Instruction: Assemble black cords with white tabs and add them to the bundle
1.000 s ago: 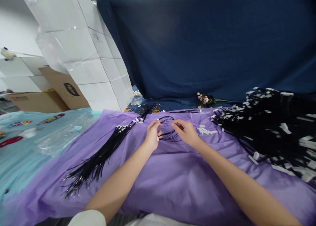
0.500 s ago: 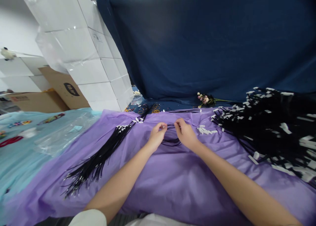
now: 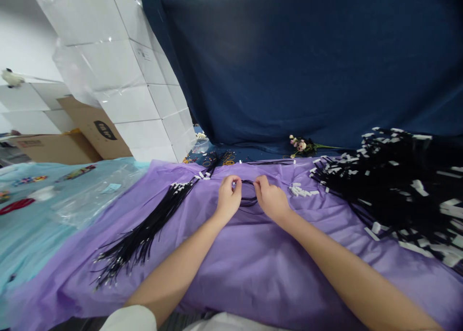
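A black cord [image 3: 249,204] forms a loose coil between my two hands, above the purple cloth [image 3: 246,254]. My left hand [image 3: 229,196] pinches the coil at its left side, thumb against fingers. On the opposite side my right hand [image 3: 270,196] grips the same coil, fingertips closed. Left of my hands lies a long bundle of black cords [image 3: 155,220] with white tags at the upper end. A small heap of white tags [image 3: 302,191] sits just right of my right hand.
A large pile of black cords with white tags [image 3: 398,186] covers the right side. Stacked white boxes [image 3: 137,104] stand at the back left beside a blue curtain [image 3: 289,65]. Artificial flowers [image 3: 302,145] lie behind. A clear plastic bag [image 3: 97,196] rests on the light-blue cloth.
Both hands have shifted slightly, the left one turning more upright. The cord between them is now gathered into a rounder, tighter coil.
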A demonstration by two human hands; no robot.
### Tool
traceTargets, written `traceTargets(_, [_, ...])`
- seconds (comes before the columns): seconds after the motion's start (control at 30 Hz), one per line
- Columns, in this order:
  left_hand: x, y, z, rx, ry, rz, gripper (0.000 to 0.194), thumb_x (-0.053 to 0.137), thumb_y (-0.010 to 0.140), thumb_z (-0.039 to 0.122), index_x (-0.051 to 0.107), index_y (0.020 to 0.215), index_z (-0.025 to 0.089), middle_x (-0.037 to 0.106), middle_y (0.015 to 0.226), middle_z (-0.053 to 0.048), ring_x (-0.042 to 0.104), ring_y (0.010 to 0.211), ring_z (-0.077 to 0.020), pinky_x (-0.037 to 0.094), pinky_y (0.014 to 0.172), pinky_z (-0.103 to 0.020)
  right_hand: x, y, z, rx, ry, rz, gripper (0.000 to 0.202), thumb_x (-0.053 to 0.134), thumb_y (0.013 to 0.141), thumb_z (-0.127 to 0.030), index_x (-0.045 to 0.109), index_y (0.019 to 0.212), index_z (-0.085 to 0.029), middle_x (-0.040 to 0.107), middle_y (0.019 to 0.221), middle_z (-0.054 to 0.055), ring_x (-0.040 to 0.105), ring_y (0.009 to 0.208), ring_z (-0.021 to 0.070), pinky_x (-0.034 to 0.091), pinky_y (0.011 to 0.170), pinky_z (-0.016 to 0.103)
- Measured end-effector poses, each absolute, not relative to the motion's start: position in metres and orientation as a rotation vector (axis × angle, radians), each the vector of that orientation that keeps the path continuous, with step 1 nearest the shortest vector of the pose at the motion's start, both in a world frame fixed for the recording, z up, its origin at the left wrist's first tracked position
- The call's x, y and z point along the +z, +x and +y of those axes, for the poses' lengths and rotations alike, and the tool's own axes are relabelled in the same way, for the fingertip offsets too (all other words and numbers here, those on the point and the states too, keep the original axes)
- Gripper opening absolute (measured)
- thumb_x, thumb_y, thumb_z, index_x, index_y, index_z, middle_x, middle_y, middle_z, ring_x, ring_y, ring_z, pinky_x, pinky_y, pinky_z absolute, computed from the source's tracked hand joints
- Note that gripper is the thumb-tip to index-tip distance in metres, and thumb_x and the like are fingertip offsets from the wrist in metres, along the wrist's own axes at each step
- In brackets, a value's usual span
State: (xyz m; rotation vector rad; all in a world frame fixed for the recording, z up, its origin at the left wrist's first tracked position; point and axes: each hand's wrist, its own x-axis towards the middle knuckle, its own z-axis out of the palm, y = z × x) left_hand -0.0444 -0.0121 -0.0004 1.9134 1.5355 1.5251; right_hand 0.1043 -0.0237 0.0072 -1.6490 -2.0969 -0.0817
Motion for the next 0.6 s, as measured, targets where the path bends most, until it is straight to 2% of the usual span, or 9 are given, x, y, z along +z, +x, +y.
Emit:
traceTargets(0.27, [0.0020, -0.0438, -0.0151, 1.569, 2.002, 1.514, 0.011, 0.047, 0.085, 0.021, 0.056, 0.082, 0.018, 0.060, 0.084, -0.004, 0.056, 0.076, -0.0136, 0.045, 0.062, -0.023, 0.0114, 0.1009, -0.0293, -0.173, -1.697, -2.154, 0.026, 0.028, 0.097, -0.035, 0.045, 0.109, -0.020, 0.068, 0.073, 0.005, 0.067, 0.064, 0.0239, 0.041, 0.054, 0.026])
traceTargets(0.6, [0.0043, -0.0421, -0.0176, 1.492, 2.041, 1.617, 0.008, 0.048, 0.080, 0.016, 0.054, 0.075, 0.018, 0.059, 0.078, -0.002, 0.054, 0.063, -0.0108, 0.042, 0.058, -0.022, 0.0074, 0.0999, -0.0274, -0.170, -1.677, -2.160, 0.029, 0.027, 0.097, -0.035, 0.047, 0.110, -0.018, 0.067, 0.071, 0.007, 0.067, 0.064, 0.0234, 0.040, 0.055, 0.025])
